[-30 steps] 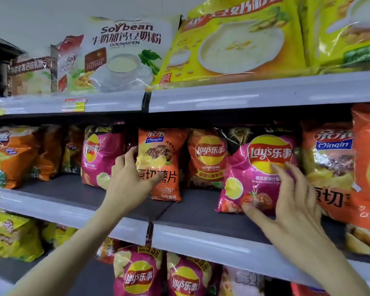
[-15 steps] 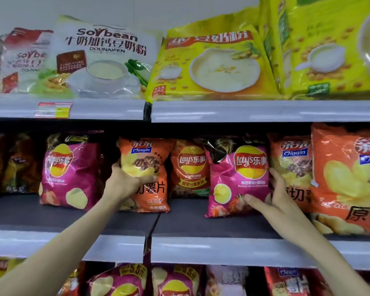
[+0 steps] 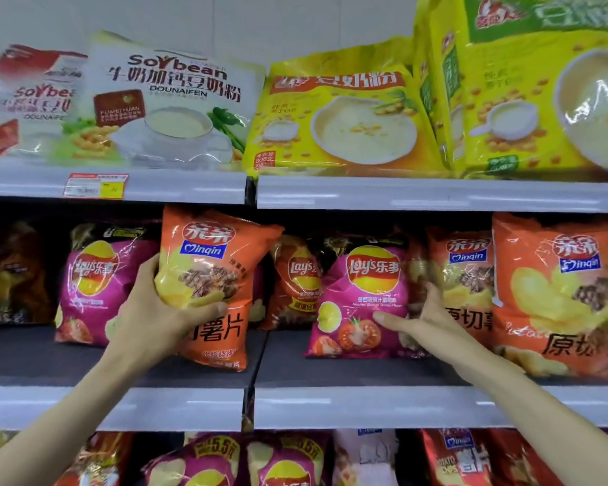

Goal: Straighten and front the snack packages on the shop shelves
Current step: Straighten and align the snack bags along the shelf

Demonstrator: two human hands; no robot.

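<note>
On the middle shelf [image 3: 176,405] my left hand [image 3: 155,310] grips an orange Qinqin chip bag [image 3: 215,275] by its left side, thumb across the front; the bag stands upright near the shelf's front. My right hand [image 3: 425,320] holds a pink Lay's tomato bag [image 3: 362,303], thumb on its front and fingers behind its right edge. Another pink Lay's bag [image 3: 95,285] stands left of my left hand. An orange Lay's bag [image 3: 295,282] sits further back between the two held bags.
Two orange Qinqin bags [image 3: 555,292] stand at the right of the middle shelf, dark bags [image 3: 15,275] at the far left. The top shelf [image 3: 436,194] carries white and yellow soybean powder bags [image 3: 348,117]. More chip bags [image 3: 285,461] fill the shelf below.
My left hand closed round the orange Qinqin bag and drew it forward and up. My right hand took hold of the pink Lay's bag's right edge. The view came closer.
</note>
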